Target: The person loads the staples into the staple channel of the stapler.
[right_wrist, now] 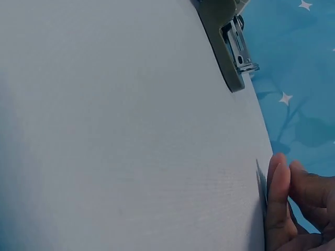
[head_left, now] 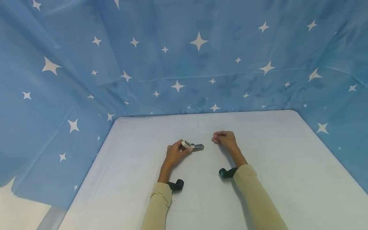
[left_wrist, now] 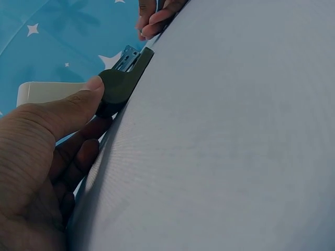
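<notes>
An opened stapler (head_left: 197, 147) sits on the white table, its pale top arm swung up and back from the dark olive base. Its metal staple channel (right_wrist: 238, 46) is exposed, pointing toward the right hand. My left hand (head_left: 174, 154) grips the stapler at the hinge end, with the thumb (left_wrist: 78, 107) pressed on its side and the other fingers partly hidden beyond. A short way to the right, apart from the stapler, my right hand (head_left: 225, 139) hovers low near the tabletop. Its thumb and fingertips are close together; whether something tiny is between them cannot be made out.
The white tabletop (head_left: 201, 198) has rounded far corners. A blue curtain with white stars (head_left: 198, 64) hangs behind it and along both sides. A dark wrist camera is strapped at each sleeve, the left camera (head_left: 176, 185) and the right camera (head_left: 227, 173).
</notes>
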The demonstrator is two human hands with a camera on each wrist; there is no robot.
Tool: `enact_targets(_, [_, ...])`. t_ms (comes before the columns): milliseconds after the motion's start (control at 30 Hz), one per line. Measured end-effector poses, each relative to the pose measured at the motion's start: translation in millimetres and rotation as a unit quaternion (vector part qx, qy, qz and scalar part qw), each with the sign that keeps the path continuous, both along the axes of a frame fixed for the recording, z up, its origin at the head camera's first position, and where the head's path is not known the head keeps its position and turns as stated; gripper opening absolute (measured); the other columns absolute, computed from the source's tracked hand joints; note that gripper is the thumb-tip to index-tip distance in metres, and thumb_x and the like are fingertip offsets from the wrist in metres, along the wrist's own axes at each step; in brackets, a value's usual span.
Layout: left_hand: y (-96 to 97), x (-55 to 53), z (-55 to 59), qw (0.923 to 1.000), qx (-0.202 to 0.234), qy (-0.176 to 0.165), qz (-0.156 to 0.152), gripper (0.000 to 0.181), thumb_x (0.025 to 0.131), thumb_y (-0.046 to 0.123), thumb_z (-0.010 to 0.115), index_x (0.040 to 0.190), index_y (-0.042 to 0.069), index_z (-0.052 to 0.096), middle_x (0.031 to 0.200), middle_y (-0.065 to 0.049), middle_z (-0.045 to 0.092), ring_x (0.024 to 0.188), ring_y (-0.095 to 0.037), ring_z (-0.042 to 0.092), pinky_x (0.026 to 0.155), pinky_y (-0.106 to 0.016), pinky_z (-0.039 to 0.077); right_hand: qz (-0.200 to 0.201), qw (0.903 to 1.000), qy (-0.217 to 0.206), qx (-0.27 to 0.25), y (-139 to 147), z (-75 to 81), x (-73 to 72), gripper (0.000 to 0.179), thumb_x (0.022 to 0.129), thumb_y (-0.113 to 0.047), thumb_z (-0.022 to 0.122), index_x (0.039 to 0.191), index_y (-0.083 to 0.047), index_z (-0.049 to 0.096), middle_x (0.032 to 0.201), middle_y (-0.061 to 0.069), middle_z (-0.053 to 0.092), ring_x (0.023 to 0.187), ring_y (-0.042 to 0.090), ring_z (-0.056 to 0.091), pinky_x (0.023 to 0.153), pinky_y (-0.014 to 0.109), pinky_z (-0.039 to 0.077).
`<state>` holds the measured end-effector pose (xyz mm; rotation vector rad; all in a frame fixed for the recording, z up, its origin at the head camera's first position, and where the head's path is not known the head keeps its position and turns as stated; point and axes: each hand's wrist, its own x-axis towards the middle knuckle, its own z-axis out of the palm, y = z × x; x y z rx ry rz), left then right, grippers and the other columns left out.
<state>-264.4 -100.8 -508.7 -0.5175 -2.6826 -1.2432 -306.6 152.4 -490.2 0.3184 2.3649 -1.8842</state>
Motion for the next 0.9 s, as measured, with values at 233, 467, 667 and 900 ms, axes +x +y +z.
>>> enact_targets(233, [-0.3,0.3,-0.9,1.0,-0.002,0.005,0.004,0.026,0.078,0.041,0.067,0.096,0.023,0.062,0.073,0.012,0.06,0.067,-0.006,0.051,0.076,-0.034,0.027,0.059,0.9981,0.017,0.012,-3,5.7,7.8,0.023,0.088,-0.013,0.058,0.107,0.0,0.058,0.092,0.014,0.064,0.075,0.017,0.065,0.064,0.026,0.051])
enact_targets(467, [-0.8,-0.6,-2.2,0.9999,-0.004,0.013,0.003,0.026,0.078,0.04,0.067,0.096,0.022,0.062,0.073,0.012,0.06,0.067,-0.005,0.051,0.077,-0.035,0.028,0.081,0.9933,0.057,0.059,-12,8.1,15.6,0.021,0.084,-0.013,0.063,0.101,-0.001,0.062,0.088,0.012,0.066,0.072,0.016,0.065,0.062,0.025,0.051])
enact_targets(667, [-1.3,-0.8,-1.6,0.9999,-0.002,0.013,0.007,0.026,0.078,0.04,0.067,0.096,0.022,0.062,0.073,0.011,0.06,0.067,-0.005,0.052,0.077,-0.036,0.028,0.141,0.9783,0.118,0.095,-21,6.7,20.1,0.018,0.084,-0.013,0.063,0.099,-0.002,0.065,0.089,0.011,0.066,0.073,0.017,0.065,0.062,0.027,0.05])
enact_targets(900, [0.0,-0.5,-2.1,0.9999,-0.004,0.012,0.004,0.027,0.079,0.04,0.067,0.097,0.021,0.062,0.075,0.009,0.061,0.069,-0.007,0.053,0.078,-0.038,0.029,0.168,0.9545,0.19,0.156,-31,3.8,21.5,0.017,0.082,-0.018,0.066,0.097,-0.01,0.067,0.088,0.004,0.068,0.074,0.013,0.063,0.062,0.027,0.048])
